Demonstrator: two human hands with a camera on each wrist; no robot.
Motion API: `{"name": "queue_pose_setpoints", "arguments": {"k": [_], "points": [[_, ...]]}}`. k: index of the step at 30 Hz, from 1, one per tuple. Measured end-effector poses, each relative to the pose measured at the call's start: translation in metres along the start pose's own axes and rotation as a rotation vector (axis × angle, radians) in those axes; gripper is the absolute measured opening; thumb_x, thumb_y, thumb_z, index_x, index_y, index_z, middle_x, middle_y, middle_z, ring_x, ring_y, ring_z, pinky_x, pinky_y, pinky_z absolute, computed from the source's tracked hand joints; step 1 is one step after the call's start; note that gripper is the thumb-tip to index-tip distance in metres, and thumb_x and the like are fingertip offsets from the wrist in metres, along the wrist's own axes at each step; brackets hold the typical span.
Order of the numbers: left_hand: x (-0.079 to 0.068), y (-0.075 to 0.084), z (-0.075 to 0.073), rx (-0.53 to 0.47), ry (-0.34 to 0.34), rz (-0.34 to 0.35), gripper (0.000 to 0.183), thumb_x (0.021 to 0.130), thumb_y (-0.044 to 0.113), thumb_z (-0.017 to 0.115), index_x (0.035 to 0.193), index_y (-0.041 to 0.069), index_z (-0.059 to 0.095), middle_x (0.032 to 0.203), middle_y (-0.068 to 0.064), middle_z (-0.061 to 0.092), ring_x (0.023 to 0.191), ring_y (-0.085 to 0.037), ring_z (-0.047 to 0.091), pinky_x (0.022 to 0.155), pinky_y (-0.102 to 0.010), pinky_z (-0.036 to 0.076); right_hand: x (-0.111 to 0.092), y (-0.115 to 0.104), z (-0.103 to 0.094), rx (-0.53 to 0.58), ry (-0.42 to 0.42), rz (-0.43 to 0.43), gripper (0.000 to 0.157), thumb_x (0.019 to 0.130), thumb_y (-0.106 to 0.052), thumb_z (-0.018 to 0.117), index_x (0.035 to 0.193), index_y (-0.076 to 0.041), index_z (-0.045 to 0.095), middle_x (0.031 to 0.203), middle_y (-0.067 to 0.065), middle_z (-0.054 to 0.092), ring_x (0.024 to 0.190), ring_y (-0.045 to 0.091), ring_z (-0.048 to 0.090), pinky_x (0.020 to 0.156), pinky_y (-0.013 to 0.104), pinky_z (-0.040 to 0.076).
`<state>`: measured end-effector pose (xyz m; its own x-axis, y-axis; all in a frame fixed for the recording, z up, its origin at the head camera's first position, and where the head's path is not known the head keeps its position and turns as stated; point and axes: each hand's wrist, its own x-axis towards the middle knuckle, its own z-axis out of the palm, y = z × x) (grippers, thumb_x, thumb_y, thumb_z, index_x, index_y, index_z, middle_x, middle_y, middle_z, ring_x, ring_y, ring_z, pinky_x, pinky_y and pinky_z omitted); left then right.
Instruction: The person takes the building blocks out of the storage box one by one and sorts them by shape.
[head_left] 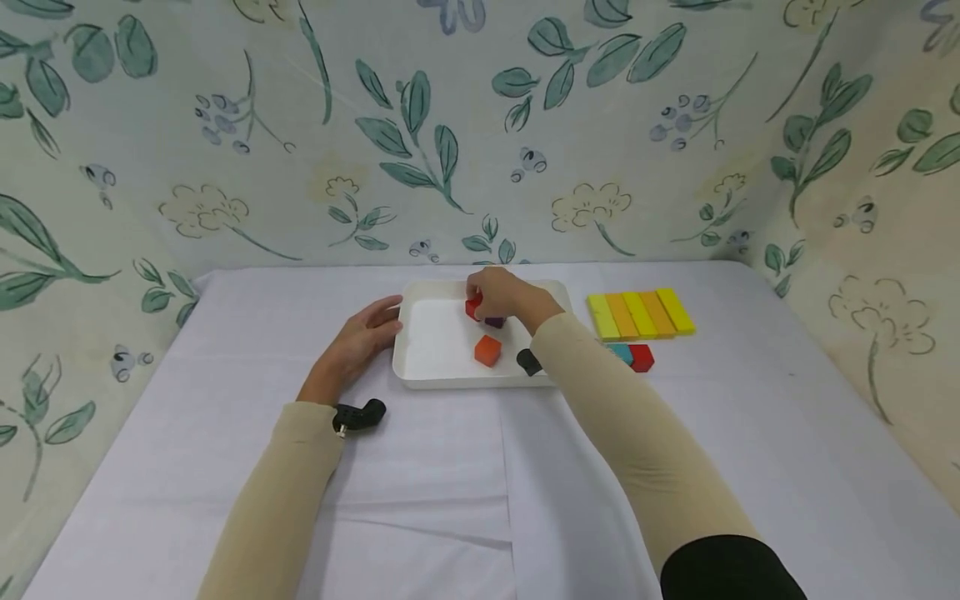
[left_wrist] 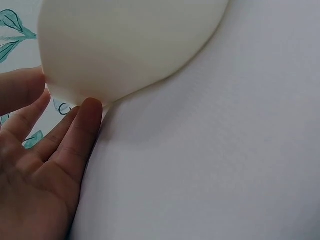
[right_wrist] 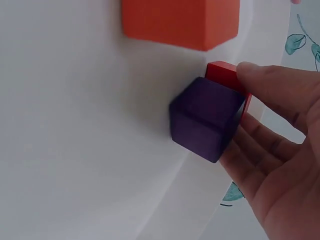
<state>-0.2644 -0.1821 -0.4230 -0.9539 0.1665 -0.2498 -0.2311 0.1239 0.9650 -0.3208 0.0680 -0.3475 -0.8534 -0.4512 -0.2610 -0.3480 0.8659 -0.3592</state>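
Observation:
A white tray (head_left: 465,384) stands on the table, and its left side meets the extended fingers of my left hand (head_left: 352,348). In the left wrist view those fingers touch the outer wall near a corner. Inside the tray, toward its back, my right hand (head_left: 512,297) pinches a red block (head_left: 472,309) between thumb and fingers. A dark purple block (right_wrist: 205,117) sits right beside the red one, partly covering it in the right wrist view. Nearer the tray's front lies an orange block (head_left: 487,351).
Right of the tray, several yellow and orange strips (head_left: 641,314) lie side by side in a row. In front of them are a blue block (head_left: 621,353) and a red piece (head_left: 642,357), partly behind my right sleeve. A leaf-patterned cloth (head_left: 450,125) hangs behind the table.

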Motion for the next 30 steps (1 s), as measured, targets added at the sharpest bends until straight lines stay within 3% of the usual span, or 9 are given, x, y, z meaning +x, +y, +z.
{"name": "queue_pose_setpoints", "arguments": {"k": [8, 15, 19, 26, 30], "points": [[0.002, -0.003, -0.001, 0.005, -0.017, 0.018, 0.062, 0.1, 0.013, 0.053, 0.157, 0.022, 0.029, 0.164, -0.009, 0.029, 0.146, -0.031, 0.039, 0.125, -0.046, 0.028, 0.006, 0.002, 0.008, 0.081, 0.0, 0.023, 0.027, 0.091, -0.012, 0.068, 0.117, -0.012, 0.059, 0.126, 0.011, 0.059, 0.112, 0.028, 0.055, 0.099, 0.038, 0.055], [0.002, -0.002, -0.002, 0.01, -0.011, 0.021, 0.061, 0.1, 0.013, 0.054, 0.156, 0.022, 0.03, 0.164, -0.009, 0.03, 0.146, -0.031, 0.04, 0.124, -0.045, 0.029, 0.008, -0.001, 0.008, 0.094, -0.022, 0.065, 0.046, 0.092, -0.007, 0.063, 0.136, -0.013, 0.051, 0.134, 0.01, 0.055, 0.121, 0.027, 0.05, 0.103, 0.039, 0.053], [0.001, -0.001, -0.001, 0.009, -0.006, 0.019, 0.061, 0.1, 0.013, 0.054, 0.156, 0.023, 0.031, 0.164, -0.009, 0.029, 0.146, -0.031, 0.04, 0.124, -0.046, 0.029, 0.007, -0.003, 0.008, 0.082, -0.038, 0.082, 0.049, 0.092, -0.007, 0.063, 0.139, -0.014, 0.052, 0.138, 0.01, 0.054, 0.123, 0.028, 0.049, 0.104, 0.039, 0.053], [0.001, -0.001, -0.001, 0.011, 0.0, 0.023, 0.061, 0.1, 0.014, 0.054, 0.156, 0.023, 0.031, 0.164, -0.008, 0.029, 0.146, -0.031, 0.039, 0.124, -0.046, 0.029, 0.001, -0.001, -0.002, 0.145, 0.049, 0.028, 0.052, 0.091, -0.005, 0.063, 0.14, -0.013, 0.05, 0.137, 0.01, 0.054, 0.122, 0.027, 0.051, 0.101, 0.039, 0.055], [0.001, -0.002, 0.0, 0.014, 0.004, 0.02, 0.061, 0.1, 0.014, 0.054, 0.156, 0.023, 0.031, 0.164, -0.008, 0.029, 0.146, -0.03, 0.039, 0.124, -0.046, 0.029, -0.008, 0.004, -0.011, 0.113, 0.086, -0.014, 0.048, 0.091, -0.006, 0.061, 0.138, -0.012, 0.054, 0.132, 0.009, 0.057, 0.12, 0.027, 0.05, 0.097, 0.04, 0.056]]}}
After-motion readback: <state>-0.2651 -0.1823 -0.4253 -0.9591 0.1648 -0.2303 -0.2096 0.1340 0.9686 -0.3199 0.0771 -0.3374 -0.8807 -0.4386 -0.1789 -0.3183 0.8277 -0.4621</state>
